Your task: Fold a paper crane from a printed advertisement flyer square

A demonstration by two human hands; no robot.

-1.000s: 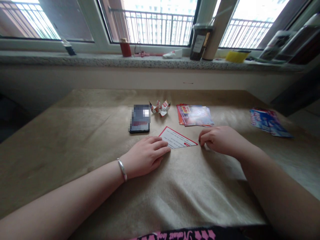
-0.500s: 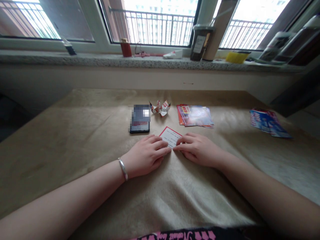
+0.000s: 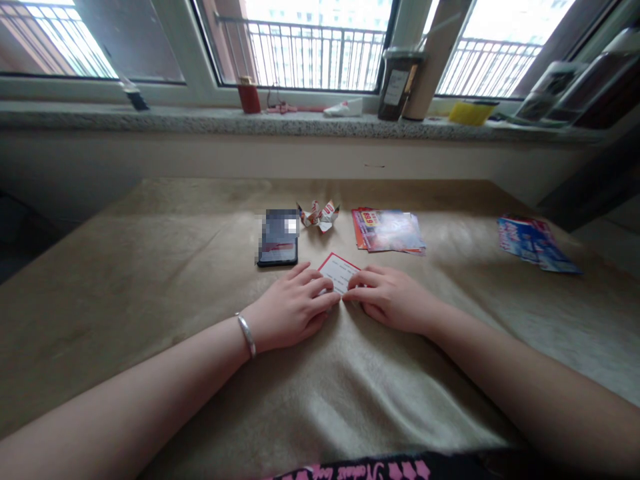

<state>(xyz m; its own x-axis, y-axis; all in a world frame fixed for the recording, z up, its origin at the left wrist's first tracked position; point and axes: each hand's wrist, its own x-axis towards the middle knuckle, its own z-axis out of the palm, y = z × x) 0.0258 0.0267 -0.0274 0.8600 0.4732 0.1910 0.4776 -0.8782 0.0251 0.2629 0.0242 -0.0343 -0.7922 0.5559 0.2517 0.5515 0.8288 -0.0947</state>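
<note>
A small white sheet of paper (image 3: 337,269) with a red border and lines of print lies turned cornerwise on the table. My left hand (image 3: 296,303), with a silver bangle at the wrist, has its curled fingers on the paper's left edge; the thumb is mostly hidden. From the other side, my right hand (image 3: 387,297) grips the right edge with bent fingers, its fingertips close to the left ones at the near corner. Both hands cover part of the sheet. Just beyond it stands a folded paper piece (image 3: 320,216) with pointed flaps, printed in red and white.
A phone (image 3: 279,239) with a blurred screen lies left of the folded piece. To its right is a stack of colourful leaflets (image 3: 390,231); blue leaflets (image 3: 537,243) lie farther right. A cloth (image 3: 125,280) covers the table. Jars and other items line the stone windowsill (image 3: 190,123).
My right hand's fingertips have shifted slightly left over the paper, covering a bit more of it. The whole view has moved a little; the left hand stays at its edge.
</note>
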